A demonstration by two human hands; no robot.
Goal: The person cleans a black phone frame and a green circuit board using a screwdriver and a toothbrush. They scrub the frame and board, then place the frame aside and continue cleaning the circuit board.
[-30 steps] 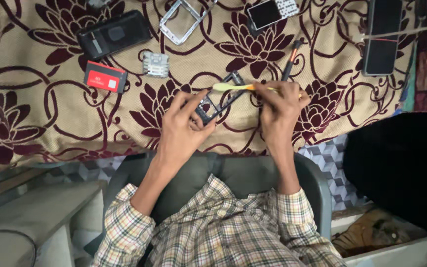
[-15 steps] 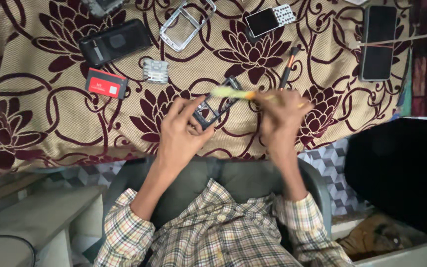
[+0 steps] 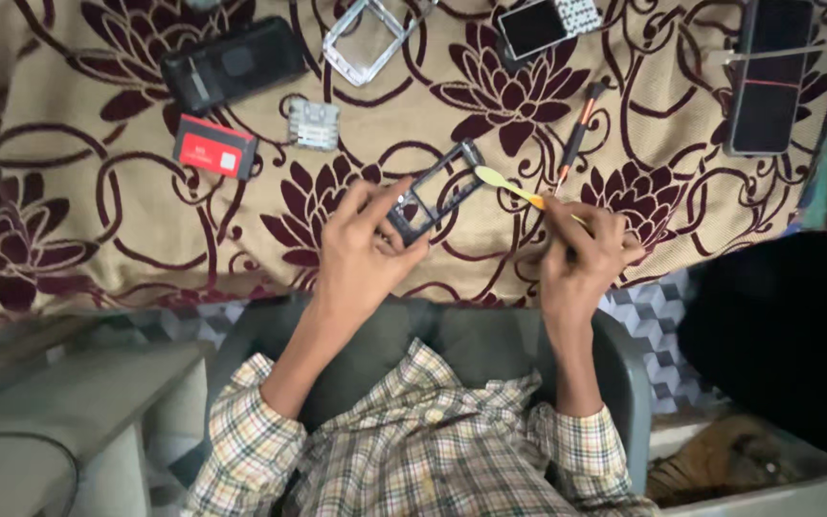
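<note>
A: What is the left hand gripping?

B: It is curling its fingers around a dark rectangular plastic phone frame, tilting it just above the floral tan and maroon cloth-covered surface. The right hand is pinching a small yellow toothbrush, whose head is pointing at the frame's upper edge, close but not clearly touching.

A: How far along is the job looking?

B: I judge it to be mid-way. The phone is already lying in pieces: a black back cover, a silver metal bezel, a small grey keypad piece and a red flat battery are sitting well apart. The frame is being brushed now; reassembling everything is, I would say, remaining. An orange-handled screwdriver is lying just beside the right hand.
</note>
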